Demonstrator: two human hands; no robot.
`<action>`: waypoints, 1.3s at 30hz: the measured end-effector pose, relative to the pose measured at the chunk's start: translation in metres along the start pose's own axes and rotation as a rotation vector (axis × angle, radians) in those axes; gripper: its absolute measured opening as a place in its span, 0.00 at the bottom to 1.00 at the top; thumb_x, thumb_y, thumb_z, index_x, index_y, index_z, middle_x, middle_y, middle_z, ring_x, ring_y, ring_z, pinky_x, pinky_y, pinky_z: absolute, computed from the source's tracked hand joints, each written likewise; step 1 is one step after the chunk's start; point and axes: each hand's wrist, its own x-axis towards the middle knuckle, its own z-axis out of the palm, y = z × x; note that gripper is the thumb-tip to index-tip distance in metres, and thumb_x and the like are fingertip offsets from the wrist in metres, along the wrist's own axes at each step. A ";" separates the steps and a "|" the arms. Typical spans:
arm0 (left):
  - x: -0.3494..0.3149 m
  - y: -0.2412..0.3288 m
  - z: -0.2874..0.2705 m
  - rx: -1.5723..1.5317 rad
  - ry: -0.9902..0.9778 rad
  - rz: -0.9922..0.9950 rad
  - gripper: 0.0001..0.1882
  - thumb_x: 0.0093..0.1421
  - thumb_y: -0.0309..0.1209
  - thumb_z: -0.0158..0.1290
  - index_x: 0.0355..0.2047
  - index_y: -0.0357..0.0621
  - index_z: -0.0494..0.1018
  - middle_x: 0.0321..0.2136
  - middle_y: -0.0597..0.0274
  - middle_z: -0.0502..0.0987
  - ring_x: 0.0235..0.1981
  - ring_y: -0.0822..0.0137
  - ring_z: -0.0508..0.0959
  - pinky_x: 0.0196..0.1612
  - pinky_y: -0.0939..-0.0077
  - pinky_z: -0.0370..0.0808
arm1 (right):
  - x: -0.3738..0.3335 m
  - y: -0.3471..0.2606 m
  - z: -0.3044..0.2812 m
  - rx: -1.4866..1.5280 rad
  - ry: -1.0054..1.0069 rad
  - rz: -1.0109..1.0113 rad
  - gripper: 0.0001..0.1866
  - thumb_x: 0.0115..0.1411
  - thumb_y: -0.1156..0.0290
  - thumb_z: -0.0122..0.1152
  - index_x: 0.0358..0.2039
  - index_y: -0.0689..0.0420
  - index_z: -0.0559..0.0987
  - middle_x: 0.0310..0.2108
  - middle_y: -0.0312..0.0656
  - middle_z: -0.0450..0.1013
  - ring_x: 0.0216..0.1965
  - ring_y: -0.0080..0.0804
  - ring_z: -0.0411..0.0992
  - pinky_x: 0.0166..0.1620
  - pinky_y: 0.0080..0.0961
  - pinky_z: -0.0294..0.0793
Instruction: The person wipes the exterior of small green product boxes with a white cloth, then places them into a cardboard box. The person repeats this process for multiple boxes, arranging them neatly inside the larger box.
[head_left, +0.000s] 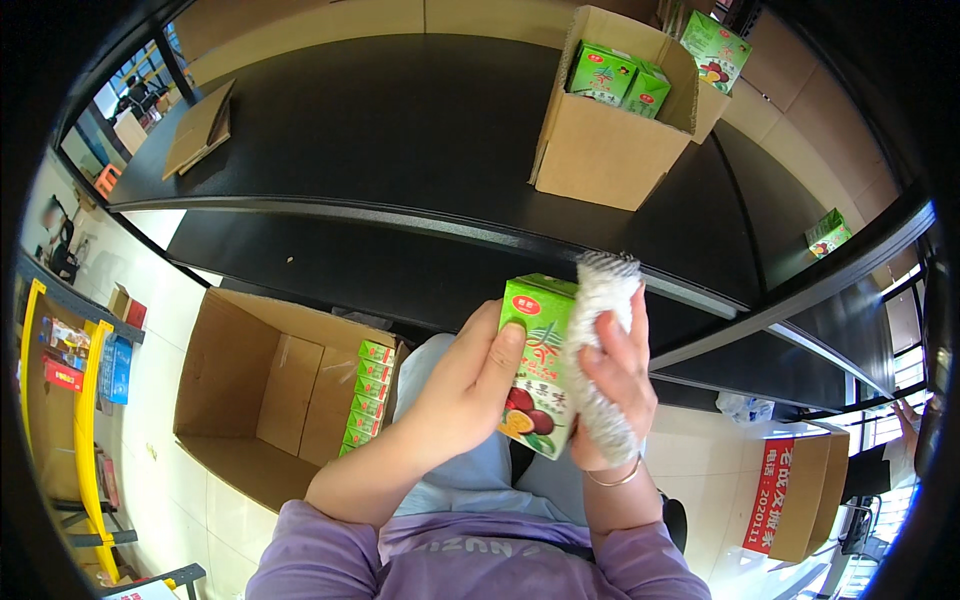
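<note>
Green ctn (540,375), L edge gripped by L fingers (507,347); R fingers (620,347) grasp wht cloth (602,293).

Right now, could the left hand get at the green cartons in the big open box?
Not easily, it seems: the left hand grips a single carton. Otherwise the way looks free: the big box stands open, and its green cartons line the side nearest the person.

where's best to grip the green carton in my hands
Probably grip the green carton by its left edge, from the left, thumb on the front, like your left hand: its sides are flat, and the white cloth lies along its right side.
</note>
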 end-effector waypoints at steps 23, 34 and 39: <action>0.014 0.002 -0.011 -0.466 0.099 -0.256 0.27 0.64 0.48 0.31 0.45 0.36 0.66 0.37 0.52 0.74 0.35 0.63 0.76 0.38 0.72 0.75 | -0.033 -0.028 -0.006 0.003 -0.355 -0.123 0.13 0.47 0.68 0.54 0.34 0.51 0.80 0.44 0.32 0.72 0.55 0.37 0.60 0.61 0.38 0.50; 0.011 -0.019 -0.012 -0.398 0.088 -0.126 0.17 0.64 0.36 0.38 0.49 0.40 0.60 0.44 0.53 0.70 0.42 0.65 0.74 0.43 0.71 0.73 | -0.019 -0.023 -0.010 -0.160 -0.295 -0.104 0.15 0.43 0.68 0.60 0.34 0.52 0.80 0.43 0.35 0.72 0.55 0.42 0.60 0.59 0.41 0.54; 0.007 -0.008 0.006 -0.433 0.090 -0.232 0.15 0.66 0.38 0.35 0.45 0.42 0.62 0.33 0.68 0.69 0.31 0.83 0.66 0.32 0.87 0.66 | -0.010 -0.019 -0.009 -0.160 -0.173 -0.036 0.16 0.43 0.69 0.61 0.35 0.58 0.77 0.45 0.42 0.71 0.57 0.48 0.57 0.58 0.46 0.54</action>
